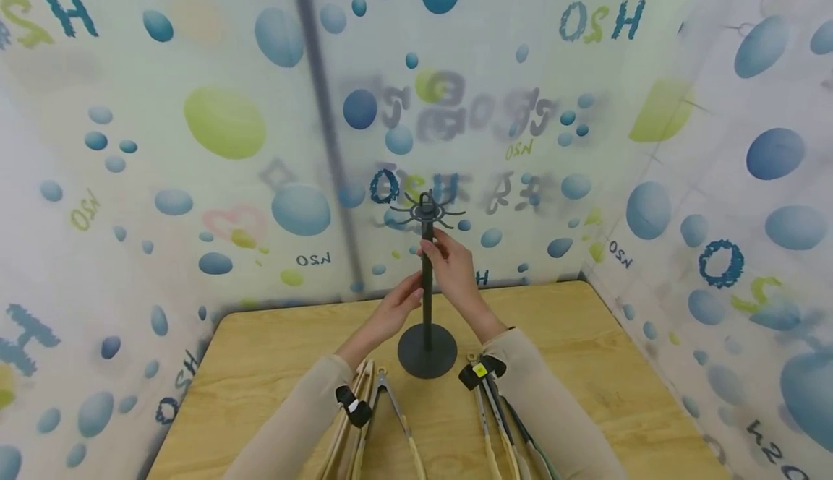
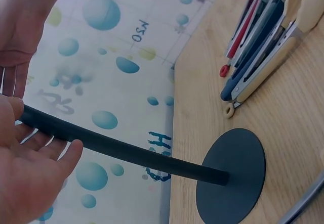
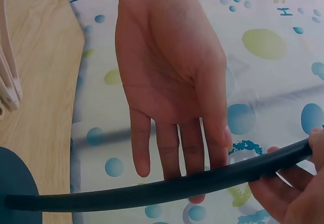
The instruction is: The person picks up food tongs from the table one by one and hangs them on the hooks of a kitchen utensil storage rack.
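A dark utensil stand (image 1: 426, 277) stands upright on the table, with a round base (image 1: 426, 352) and a ring of curved hooks (image 1: 426, 210) at its top. My right hand (image 1: 452, 264) holds the pole just below the hooks, thumb and fingers around it. Lower down, my left hand (image 1: 395, 306) touches the pole from the left. Its fingers (image 3: 193, 140) are nearly straight in the right wrist view, the tips right at the pole and one passing behind it. The hook ring lies outside both wrist views.
Several tongs lie on the wooden table (image 1: 273, 350): beige-tipped tongs (image 1: 382, 393) left of the base, and a group (image 1: 501, 422) under the right forearm. That group includes blue tongs (image 2: 255, 49) and red tongs (image 2: 240, 39). A printed curtain (image 1: 416, 140) hangs behind the table.
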The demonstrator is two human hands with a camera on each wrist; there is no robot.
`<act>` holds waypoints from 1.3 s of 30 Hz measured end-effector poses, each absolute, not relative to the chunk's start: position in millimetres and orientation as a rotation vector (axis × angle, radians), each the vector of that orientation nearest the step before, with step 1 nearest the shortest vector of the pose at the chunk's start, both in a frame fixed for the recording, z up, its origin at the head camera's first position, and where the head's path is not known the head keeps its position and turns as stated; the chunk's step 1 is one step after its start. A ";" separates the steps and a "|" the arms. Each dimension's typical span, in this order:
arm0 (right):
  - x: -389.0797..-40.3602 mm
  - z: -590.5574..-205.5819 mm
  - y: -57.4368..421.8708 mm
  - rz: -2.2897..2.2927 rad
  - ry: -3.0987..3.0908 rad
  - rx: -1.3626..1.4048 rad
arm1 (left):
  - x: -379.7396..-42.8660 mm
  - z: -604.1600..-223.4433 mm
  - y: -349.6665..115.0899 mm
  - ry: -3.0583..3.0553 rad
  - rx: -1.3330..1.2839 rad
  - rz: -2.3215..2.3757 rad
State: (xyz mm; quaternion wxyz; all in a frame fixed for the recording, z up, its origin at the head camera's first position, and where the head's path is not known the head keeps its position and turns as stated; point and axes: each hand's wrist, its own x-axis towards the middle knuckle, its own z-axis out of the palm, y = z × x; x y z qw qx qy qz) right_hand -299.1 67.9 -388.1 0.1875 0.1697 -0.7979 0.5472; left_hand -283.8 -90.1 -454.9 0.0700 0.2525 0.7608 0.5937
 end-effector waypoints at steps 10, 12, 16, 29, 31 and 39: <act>-280.0 -394.2 73.0 1.538 -2.200 0.529 | -260.3 -451.5 -90.4 2.232 0.765 1.757; -275.6 -394.0 74.0 1.524 -2.200 0.532 | -255.7 -450.9 -89.5 2.232 0.776 1.757; -267.4 -394.3 76.4 1.509 -2.195 0.531 | -247.7 -450.8 -87.2 2.207 0.802 1.759; -253.2 -396.2 80.4 1.462 -2.189 0.541 | -233.2 -450.0 -85.4 2.209 0.829 1.723; -252.2 -395.0 80.5 1.439 -2.209 0.547 | -232.5 -447.4 -86.4 2.237 0.824 1.698; -241.3 -378.7 96.9 1.535 -2.331 0.392 | -230.5 -433.5 -98.9 2.377 0.786 1.616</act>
